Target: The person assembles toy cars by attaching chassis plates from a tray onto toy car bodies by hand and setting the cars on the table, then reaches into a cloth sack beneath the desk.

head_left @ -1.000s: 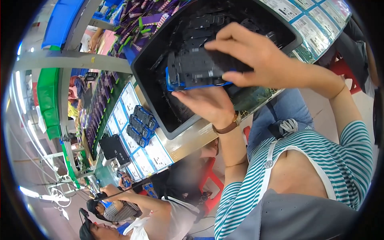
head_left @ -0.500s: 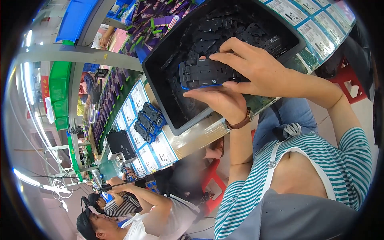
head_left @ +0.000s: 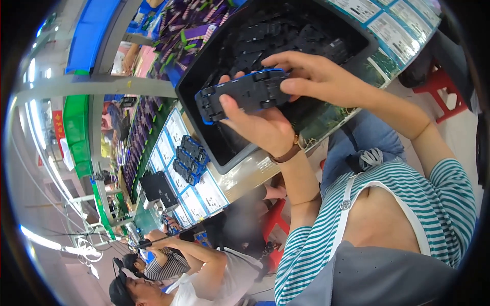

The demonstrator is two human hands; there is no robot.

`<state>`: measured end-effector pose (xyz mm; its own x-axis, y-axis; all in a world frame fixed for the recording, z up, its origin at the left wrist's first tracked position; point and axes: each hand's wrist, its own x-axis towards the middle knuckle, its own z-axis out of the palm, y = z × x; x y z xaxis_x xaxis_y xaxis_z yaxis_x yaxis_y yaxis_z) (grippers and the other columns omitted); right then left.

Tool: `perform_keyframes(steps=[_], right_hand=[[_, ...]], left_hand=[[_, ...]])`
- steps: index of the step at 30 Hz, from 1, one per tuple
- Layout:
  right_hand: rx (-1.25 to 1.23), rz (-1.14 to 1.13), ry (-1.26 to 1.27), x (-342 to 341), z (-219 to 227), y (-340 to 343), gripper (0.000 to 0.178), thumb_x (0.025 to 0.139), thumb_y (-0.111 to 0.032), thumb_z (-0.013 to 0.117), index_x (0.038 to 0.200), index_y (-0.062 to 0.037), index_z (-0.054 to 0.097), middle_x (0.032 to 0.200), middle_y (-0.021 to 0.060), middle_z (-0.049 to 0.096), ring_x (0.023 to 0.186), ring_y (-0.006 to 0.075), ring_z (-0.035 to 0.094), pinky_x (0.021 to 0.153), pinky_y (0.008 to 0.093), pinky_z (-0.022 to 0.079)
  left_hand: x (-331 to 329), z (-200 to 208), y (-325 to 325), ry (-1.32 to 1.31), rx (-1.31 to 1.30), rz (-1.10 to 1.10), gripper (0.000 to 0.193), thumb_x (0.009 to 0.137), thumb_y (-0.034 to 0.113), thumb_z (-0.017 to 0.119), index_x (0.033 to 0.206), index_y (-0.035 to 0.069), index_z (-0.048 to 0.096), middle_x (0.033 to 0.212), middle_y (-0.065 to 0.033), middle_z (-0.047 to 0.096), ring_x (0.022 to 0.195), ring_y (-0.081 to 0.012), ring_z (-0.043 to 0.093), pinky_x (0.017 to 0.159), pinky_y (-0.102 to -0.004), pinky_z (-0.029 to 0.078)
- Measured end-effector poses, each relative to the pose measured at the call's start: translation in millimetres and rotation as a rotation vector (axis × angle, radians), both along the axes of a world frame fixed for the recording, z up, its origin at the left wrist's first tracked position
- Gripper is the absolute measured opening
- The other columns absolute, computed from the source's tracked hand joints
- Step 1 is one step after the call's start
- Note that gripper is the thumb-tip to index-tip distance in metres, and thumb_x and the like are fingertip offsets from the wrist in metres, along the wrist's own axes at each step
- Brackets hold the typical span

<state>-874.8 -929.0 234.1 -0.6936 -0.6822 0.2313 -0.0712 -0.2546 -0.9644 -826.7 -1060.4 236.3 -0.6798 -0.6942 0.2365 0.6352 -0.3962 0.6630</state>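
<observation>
A toy car [head_left: 247,93] with a black underside and blue body edges is held underside up above a black bin [head_left: 224,167]. My left hand [head_left: 263,125] is closed around its left part, thumb across the underside and fingertips showing at the far edge. With thumb and fingers, my right hand [head_left: 319,76] grips the car's right end. Loose black plastic parts [head_left: 301,38] lie in the bin behind the car. Several similar black-and-blue toy cars [head_left: 190,159] stand grouped on the table left of the bin.
Printed sheets [head_left: 209,191] cover the table to the left, with a black box [head_left: 158,188] on them. Purple-and-green pieces [head_left: 189,33] are heaped beyond the bin. A co-worker in a white shirt [head_left: 232,273] sits at lower left. A red stool [head_left: 439,92] stands at right.
The car has moved left and tilted. My left thumb has come over its underside, where the palm supported it before. My right hand has shifted its hold to the right end.
</observation>
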Motion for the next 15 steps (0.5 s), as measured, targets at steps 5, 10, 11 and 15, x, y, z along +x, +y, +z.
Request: perform_keyframes(steps=[5, 10, 11, 15], right_hand=[[-0.085, -0.029, -0.018, 0, -6, -5, 0.044, 0.091, -0.013, 0.062, 0.132, -0.0036, 0.05, 0.11, 0.0058, 0.061, 0.094, 0.0086, 0.058, 0.074, 0.0221, 0.052], [-0.157, -0.053, -0.011, 6, -5, -2, 0.04, 0.091, -0.014, 0.063, 0.128, -0.0026, 0.053, 0.107, 0.004, 0.062, 0.092, 0.0084, 0.058, 0.071, 0.0221, 0.053], [-0.152, -0.065, -0.053, 8, -3, -1, 0.037, 0.091, -0.015, 0.063, 0.125, -0.0023, 0.055, 0.106, 0.0036, 0.062, 0.093, 0.0082, 0.058, 0.072, 0.0224, 0.052], [-0.143, -0.089, -0.09, 7, -1, 1, 0.031, 0.092, -0.017, 0.062, 0.119, -0.0021, 0.058, 0.105, 0.0033, 0.062, 0.094, 0.0078, 0.058, 0.077, 0.0231, 0.05]], left_hand=[[-2, 6, 13, -0.012, -0.127, 0.063, 0.053, 0.092, 0.031, 0.055, 0.128, -0.003, 0.037, 0.122, -0.0151, 0.049, 0.107, -0.026, 0.054, 0.087, -0.0418, 0.052], [1, 13, 22, -0.041, -0.186, 0.141, 0.053, 0.092, 0.034, 0.052, 0.125, -0.007, 0.04, 0.12, -0.0175, 0.05, 0.105, -0.0259, 0.055, 0.085, -0.0417, 0.053], [2, 13, 23, -0.04, -0.184, 0.123, 0.053, 0.092, 0.034, 0.051, 0.125, -0.006, 0.041, 0.119, -0.0175, 0.05, 0.104, -0.0258, 0.055, 0.085, -0.0414, 0.053], [1, 12, 28, -0.036, -0.171, 0.12, 0.052, 0.093, 0.035, 0.05, 0.124, -0.006, 0.042, 0.116, -0.0174, 0.052, 0.103, -0.0254, 0.056, 0.085, -0.0415, 0.053]])
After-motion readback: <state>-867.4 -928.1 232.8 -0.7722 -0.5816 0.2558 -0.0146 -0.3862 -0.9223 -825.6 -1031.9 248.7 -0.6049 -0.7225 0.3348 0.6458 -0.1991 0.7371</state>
